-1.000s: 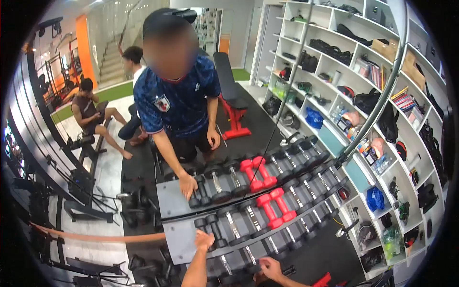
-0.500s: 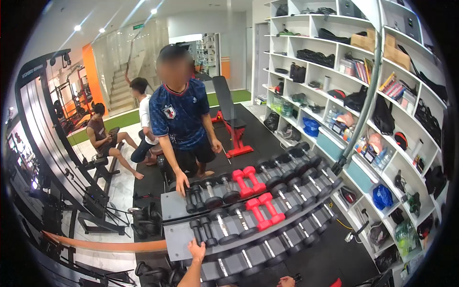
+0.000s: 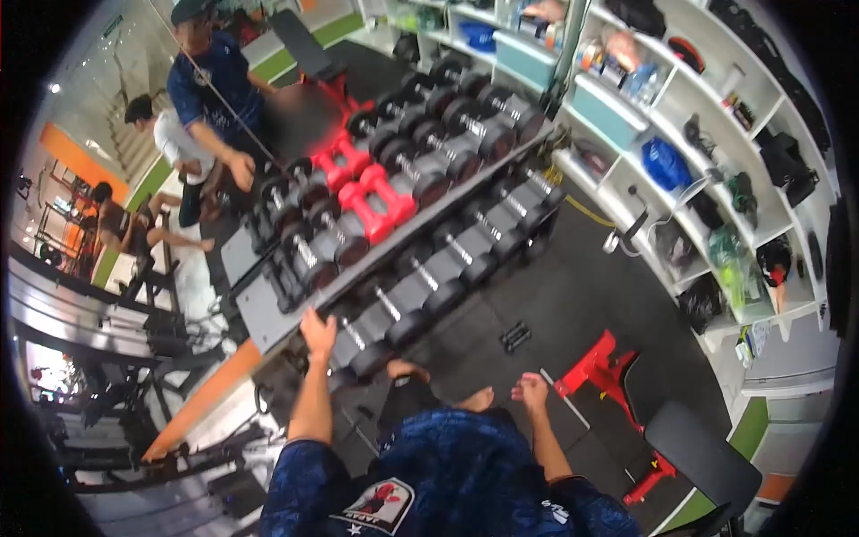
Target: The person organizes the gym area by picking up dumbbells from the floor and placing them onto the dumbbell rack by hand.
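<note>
My left hand [image 3: 318,333] is at the front edge of the dumbbell rack [image 3: 259,309], near its left end, with its fingers closed over the edge. Just above it lie small black dumbbells [image 3: 284,279]. Further right on the same shelf are red dumbbells [image 3: 378,204], with black and chrome ones around them. A lower row [image 3: 389,304] of chrome-handled dumbbells runs below. My right hand [image 3: 530,391] hangs in the air over the dark floor, away from the rack, its fingers loosely bent and apart, with nothing visible in it.
A small black dumbbell [image 3: 514,336] lies on the floor. A red-framed bench [image 3: 702,456] stands at the lower right. White shelving [image 3: 626,192] holds bags and bottles. Beyond the rack appear a blue-shirted person [image 3: 219,85], seemingly a reflection, and two other people. An orange band [image 3: 210,394] stretches at left.
The view has tilted down and turned, bringing my torso, feet and the floor into sight. My left hand stays near the rack's edge. More of my right hand and forearm shows.
</note>
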`<state>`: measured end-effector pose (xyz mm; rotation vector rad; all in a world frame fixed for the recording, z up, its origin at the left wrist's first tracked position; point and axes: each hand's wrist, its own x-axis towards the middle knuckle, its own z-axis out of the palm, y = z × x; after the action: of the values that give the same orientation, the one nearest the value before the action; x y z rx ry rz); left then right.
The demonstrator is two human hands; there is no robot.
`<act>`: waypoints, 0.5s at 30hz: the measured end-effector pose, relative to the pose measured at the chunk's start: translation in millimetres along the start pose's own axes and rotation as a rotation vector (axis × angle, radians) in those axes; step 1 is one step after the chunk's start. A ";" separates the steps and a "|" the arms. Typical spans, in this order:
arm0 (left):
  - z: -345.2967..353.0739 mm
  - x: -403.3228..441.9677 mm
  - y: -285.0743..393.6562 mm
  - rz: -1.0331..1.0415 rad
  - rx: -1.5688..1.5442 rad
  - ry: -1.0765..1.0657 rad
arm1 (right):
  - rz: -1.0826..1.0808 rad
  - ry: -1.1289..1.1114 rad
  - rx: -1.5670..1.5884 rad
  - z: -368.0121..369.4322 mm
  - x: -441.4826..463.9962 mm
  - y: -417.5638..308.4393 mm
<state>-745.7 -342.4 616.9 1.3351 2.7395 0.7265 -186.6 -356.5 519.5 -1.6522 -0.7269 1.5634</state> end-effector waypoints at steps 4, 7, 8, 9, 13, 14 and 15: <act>25.2 -52.8 98.9 0.004 -0.195 -0.048 | 0.179 -0.020 0.062 -9.8 -4.6 -17.9; 62.0 -99.2 150.7 0.020 -0.340 -0.225 | 0.210 0.007 0.043 -18.4 6.8 -18.1; 73.4 -110.5 166.4 0.049 -0.347 -0.283 | 0.254 0.014 0.016 -21.4 12.4 -20.3; 86.1 -120.6 180.6 0.012 -0.394 -0.391 | 0.277 0.053 -0.009 -24.1 15.2 -26.0; 136.6 -146.4 222.7 0.140 -0.428 -0.733 | 0.275 0.175 -0.079 -49.8 22.0 -45.6; 146.7 -148.2 231.5 0.137 -0.425 -0.855 | 0.273 0.201 -0.072 -57.1 20.0 -52.5; 154.7 -146.6 241.1 0.135 -0.393 -0.961 | 0.272 0.224 -0.067 -65.0 17.7 -58.2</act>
<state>-441.4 -262.2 549.6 1.3013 1.6772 0.4163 -115.5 -317.4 556.2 -2.0049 -0.4548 1.5145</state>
